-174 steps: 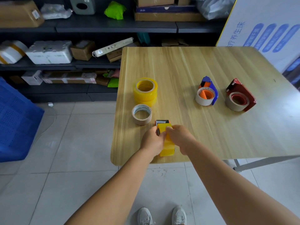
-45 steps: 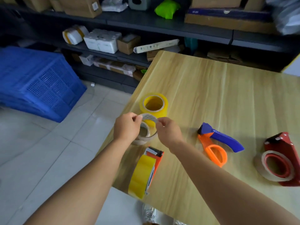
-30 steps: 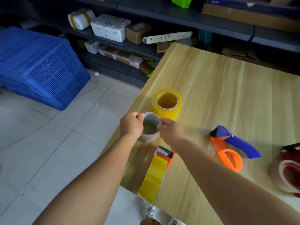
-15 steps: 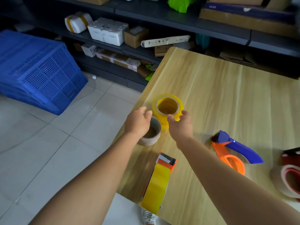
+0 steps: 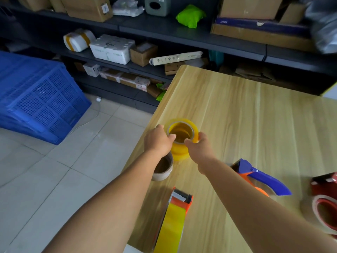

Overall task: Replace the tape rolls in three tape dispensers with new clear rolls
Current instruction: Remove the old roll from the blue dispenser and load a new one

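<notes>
Near the table's left edge stands a stack of yellowish clear tape rolls (image 5: 182, 128). My left hand (image 5: 157, 143) grips the top roll's left rim and my right hand (image 5: 199, 147) grips its right rim, fingers curled over the edge. An empty brown cardboard core (image 5: 163, 169) lies just under my left wrist. An orange dispenser (image 5: 176, 212) loaded with a clear yellowish roll lies at the front edge. A blue and orange dispenser (image 5: 260, 177) with no roll lies to the right. A red dispenser (image 5: 326, 198) with a nearly used-up roll is at the far right, partly cut off.
The wooden table (image 5: 255, 115) stretches back and right. Dark shelves (image 5: 164, 30) with boxes and packages stand behind it. A blue plastic crate (image 5: 36, 99) lies on the tiled floor to the left.
Both hands let go of the empty cardboard core, which now rests on the table, and moved forward onto the top clear roll of the stack.
</notes>
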`<state>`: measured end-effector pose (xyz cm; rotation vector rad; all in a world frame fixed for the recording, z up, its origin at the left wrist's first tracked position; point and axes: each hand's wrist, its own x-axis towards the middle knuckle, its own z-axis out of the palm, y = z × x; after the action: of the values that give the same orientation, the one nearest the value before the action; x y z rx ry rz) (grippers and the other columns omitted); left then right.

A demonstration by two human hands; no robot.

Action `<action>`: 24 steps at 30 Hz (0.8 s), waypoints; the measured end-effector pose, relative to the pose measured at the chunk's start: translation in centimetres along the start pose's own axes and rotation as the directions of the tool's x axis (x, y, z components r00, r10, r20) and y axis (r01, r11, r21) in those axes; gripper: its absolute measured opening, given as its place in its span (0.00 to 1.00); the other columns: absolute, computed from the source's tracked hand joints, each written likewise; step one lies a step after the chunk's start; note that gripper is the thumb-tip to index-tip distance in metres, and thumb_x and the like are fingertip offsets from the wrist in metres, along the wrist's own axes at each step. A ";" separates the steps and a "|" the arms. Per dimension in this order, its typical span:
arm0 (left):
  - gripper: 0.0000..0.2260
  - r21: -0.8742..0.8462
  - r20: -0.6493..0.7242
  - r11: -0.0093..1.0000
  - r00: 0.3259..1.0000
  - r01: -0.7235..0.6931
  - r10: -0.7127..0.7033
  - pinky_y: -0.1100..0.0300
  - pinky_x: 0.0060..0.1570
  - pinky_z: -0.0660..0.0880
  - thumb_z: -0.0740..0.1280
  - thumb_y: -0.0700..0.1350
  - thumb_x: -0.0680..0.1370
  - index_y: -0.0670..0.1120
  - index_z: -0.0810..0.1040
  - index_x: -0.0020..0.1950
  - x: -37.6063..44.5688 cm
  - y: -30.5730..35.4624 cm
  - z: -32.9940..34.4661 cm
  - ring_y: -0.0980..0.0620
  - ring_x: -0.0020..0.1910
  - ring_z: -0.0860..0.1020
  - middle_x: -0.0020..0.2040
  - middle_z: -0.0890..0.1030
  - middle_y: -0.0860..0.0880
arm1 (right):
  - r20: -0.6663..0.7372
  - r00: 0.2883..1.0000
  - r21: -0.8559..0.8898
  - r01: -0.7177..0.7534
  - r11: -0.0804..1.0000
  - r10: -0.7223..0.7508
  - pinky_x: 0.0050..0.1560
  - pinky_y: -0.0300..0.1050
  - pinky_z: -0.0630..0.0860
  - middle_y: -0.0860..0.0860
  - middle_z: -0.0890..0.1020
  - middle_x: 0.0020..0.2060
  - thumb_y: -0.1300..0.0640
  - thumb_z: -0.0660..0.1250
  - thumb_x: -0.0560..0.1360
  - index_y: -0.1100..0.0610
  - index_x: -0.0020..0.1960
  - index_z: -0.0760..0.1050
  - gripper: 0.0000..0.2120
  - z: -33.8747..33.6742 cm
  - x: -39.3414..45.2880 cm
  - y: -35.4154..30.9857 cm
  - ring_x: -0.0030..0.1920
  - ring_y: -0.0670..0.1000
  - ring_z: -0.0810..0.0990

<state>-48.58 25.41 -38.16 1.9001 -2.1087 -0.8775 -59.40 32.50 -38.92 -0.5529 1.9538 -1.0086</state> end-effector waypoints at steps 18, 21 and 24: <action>0.21 -0.328 -0.105 0.896 0.954 -0.300 0.281 0.68 0.48 0.68 0.68 0.38 0.74 0.53 0.73 0.65 -3.8 5.9 -0.4 0.58 0.49 0.72 0.59 0.70 0.52 | -0.219 0.969 0.089 0.134 0.987 -0.111 0.33 0.37 0.68 0.50 0.66 0.59 0.60 0.63 0.77 0.43 0.70 0.61 0.26 -6.4 -2.1 1.4 0.40 0.43 0.73; 0.20 -0.373 -0.063 0.867 0.941 -0.331 0.332 0.66 0.50 0.69 0.67 0.37 0.73 0.53 0.74 0.63 -4.9 7.0 0.2 0.56 0.52 0.74 0.58 0.74 0.52 | -0.229 0.966 0.127 0.147 0.981 -0.115 0.36 0.40 0.72 0.48 0.76 0.53 0.64 0.63 0.75 0.43 0.63 0.65 0.23 -8.3 -3.0 2.3 0.42 0.48 0.77; 0.20 -0.439 -0.010 0.833 0.929 -0.337 0.370 0.64 0.51 0.72 0.67 0.36 0.72 0.51 0.74 0.61 -6.1 8.1 1.0 0.54 0.53 0.76 0.54 0.78 0.53 | -0.219 0.970 0.148 0.139 0.979 -0.105 0.30 0.38 0.70 0.45 0.78 0.42 0.65 0.62 0.73 0.43 0.59 0.66 0.21 -10.1 -3.9 3.1 0.34 0.46 0.76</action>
<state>-54.91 31.60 -33.23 1.2224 -1.9921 -1.2157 -65.79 41.47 -36.35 -0.4966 2.0159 -1.3379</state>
